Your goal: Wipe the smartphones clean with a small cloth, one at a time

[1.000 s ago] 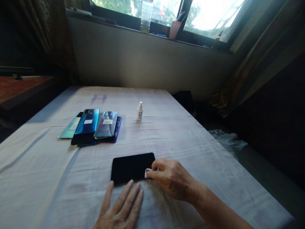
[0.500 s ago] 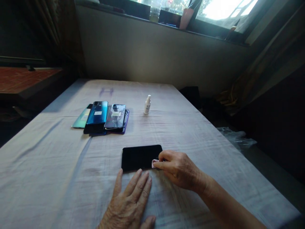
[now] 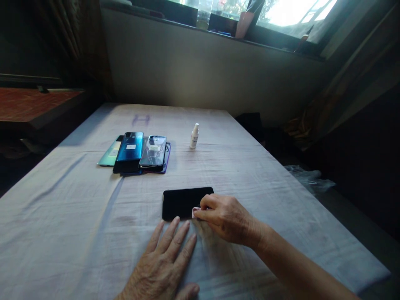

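Note:
A black phone [image 3: 179, 202] lies screen up on the white tablecloth [image 3: 62, 208] in front of me. My right hand [image 3: 223, 218] pinches a small pink cloth [image 3: 196, 212] and presses it on the phone's right part. My left hand [image 3: 165, 262] lies flat on the cloth, fingers apart, its fingertips at the phone's near edge. Farther back on the left, several phones [image 3: 137, 152] lie in an overlapping stack, backs up. A small white bottle [image 3: 194, 136] stands upright to the right of that stack.
The table's right edge [image 3: 312, 208] drops to a dark floor with a crumpled plastic bag [image 3: 308, 177]. A wooden surface [image 3: 34, 102] stands at the left. A bottle [image 3: 203, 14] and a pink cup [image 3: 243, 23] stand on the window sill behind.
My right hand has slid the pink cloth a little leftward over the phone's screen. The view has tilted down and shifted since a second ago. My left hand stays flat.

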Available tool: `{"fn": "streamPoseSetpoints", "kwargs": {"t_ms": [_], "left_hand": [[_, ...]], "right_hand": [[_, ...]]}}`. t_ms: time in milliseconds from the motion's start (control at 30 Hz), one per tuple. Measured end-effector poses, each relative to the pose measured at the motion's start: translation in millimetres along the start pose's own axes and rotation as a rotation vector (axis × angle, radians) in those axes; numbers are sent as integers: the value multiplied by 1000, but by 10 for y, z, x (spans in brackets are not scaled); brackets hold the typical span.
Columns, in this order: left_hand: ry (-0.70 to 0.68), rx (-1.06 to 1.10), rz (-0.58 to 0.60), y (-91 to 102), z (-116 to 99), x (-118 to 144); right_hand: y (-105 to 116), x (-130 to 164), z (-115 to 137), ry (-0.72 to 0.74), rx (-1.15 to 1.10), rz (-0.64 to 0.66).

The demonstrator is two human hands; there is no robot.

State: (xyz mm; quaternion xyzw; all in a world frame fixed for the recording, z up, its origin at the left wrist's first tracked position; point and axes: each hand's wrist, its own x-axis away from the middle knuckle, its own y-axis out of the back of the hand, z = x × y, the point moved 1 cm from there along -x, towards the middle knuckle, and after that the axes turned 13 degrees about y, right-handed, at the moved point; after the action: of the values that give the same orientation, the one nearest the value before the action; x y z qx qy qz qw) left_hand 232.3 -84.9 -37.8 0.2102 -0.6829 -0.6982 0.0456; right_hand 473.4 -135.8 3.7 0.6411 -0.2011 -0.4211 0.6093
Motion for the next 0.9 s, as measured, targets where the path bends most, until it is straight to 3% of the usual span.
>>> {"fn": "streamPoseSetpoints", "kwargs": {"t_ms": [333, 567, 767, 900], "left_hand": [[-9, -11, -21, -60, -7, 18], [26, 45, -23, -82, -33, 40], [7, -22, -40, -74, -38, 43], [33, 10, -2, -83, -49, 42]], "right_hand": [[-64, -71, -24, -30, -28, -29], [-85, -226, -8, 52, 16, 51], [-83, -131, -63, 18, -14, 22], [-77, -216, -34, 44, 7, 56]]}}
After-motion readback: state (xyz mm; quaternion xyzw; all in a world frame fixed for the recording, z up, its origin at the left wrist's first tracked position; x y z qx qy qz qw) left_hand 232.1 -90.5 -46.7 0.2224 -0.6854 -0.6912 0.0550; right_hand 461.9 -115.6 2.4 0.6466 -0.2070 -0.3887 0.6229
